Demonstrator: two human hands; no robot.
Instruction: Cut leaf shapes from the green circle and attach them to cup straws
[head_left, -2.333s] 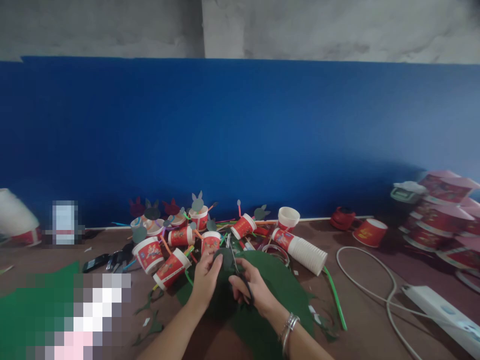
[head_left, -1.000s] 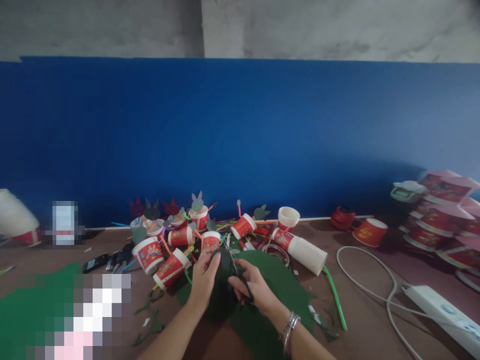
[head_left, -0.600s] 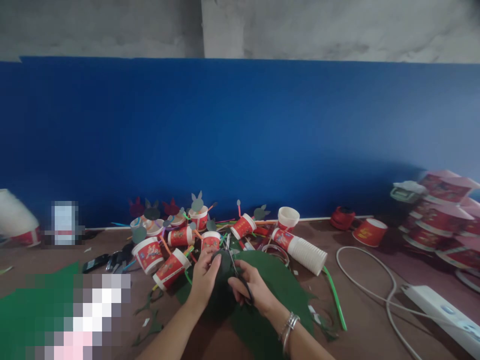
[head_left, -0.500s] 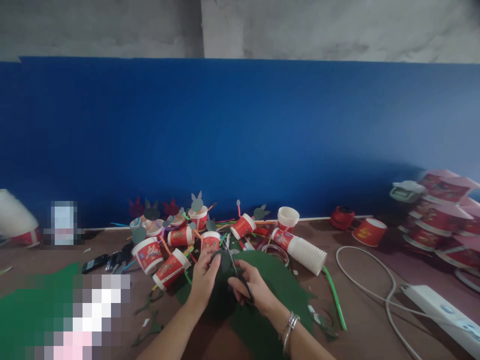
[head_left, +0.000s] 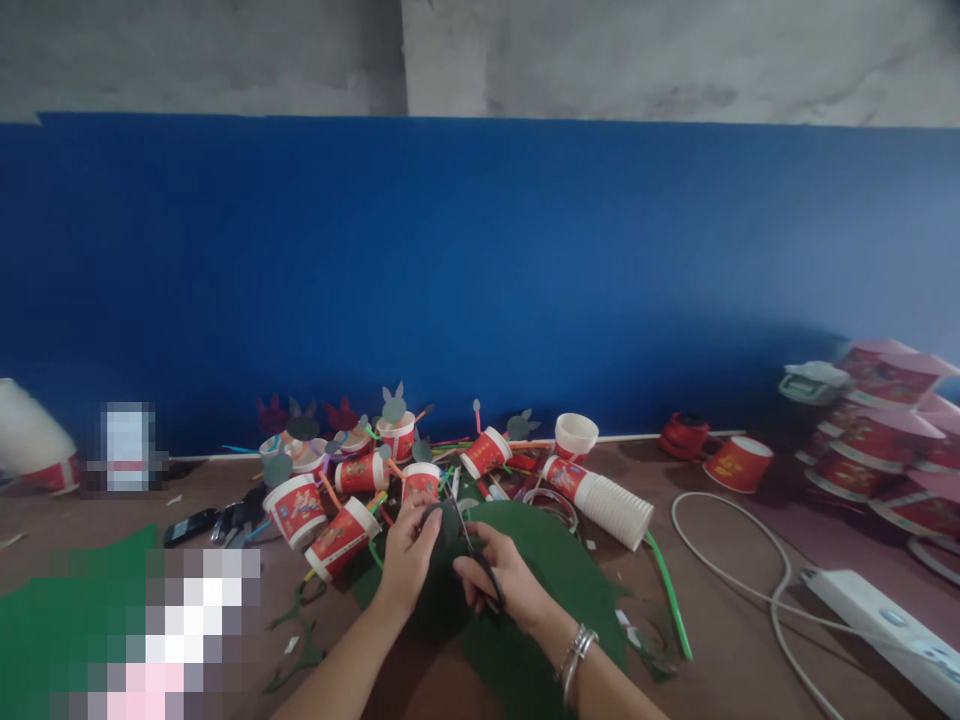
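Note:
My left hand (head_left: pixel 409 555) pinches a small dark green cut piece (head_left: pixel 450 522) between thumb and fingers. My right hand (head_left: pixel 504 576), with bangles at the wrist, is closed through the black handles of scissors (head_left: pixel 466 535), whose blades point up into that piece. Both hands work over a large dark green felt sheet (head_left: pixel 555 570) lying on the brown table. Just beyond the hands lies a heap of red-and-white paper cups (head_left: pixel 349 475) with coloured straws and small grey-green cut shapes stuck in them.
A sleeve of stacked white cups (head_left: pixel 611 505) lies to the right, beside a green straw (head_left: pixel 669 595). A white cable (head_left: pixel 739 575) and power strip (head_left: pixel 881 635) lie at right, with stacked red bowls (head_left: pixel 889 435) behind. Green offcuts (head_left: pixel 300 630) are scattered at left. A blue wall stands behind.
The hands stay almost in place. The scissors and right hand have shifted slightly left and up along the small piece; the left hand has turned the piece a little.

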